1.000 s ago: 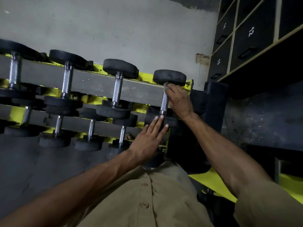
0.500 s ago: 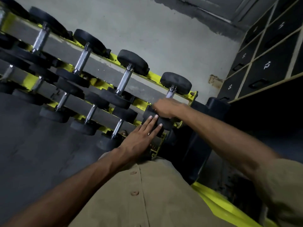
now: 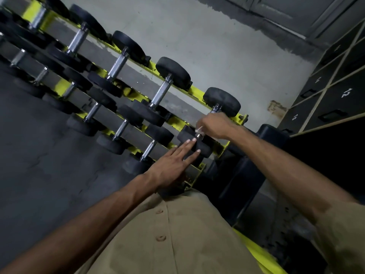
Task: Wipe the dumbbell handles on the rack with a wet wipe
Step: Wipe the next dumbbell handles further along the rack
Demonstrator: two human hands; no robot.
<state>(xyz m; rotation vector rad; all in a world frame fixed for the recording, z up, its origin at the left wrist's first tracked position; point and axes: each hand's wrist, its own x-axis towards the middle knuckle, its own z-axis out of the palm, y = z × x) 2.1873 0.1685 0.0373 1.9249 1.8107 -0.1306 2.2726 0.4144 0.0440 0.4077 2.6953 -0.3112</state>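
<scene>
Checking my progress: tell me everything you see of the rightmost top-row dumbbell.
The rightmost dumbbell lies across the top tier of the yellow rack. It has two round black, rubber-looking heads and a metal handle, mostly covered by the right hand, which grips it with a white wipe. The left hand rests straight fingers on its near head.

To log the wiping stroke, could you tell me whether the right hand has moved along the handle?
Yes: the right hand slid down the handle, from the far head towards the near head.

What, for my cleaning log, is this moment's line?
right hand: grips wet wipe on end dumbbell handle | left hand: flat on near head
</scene>
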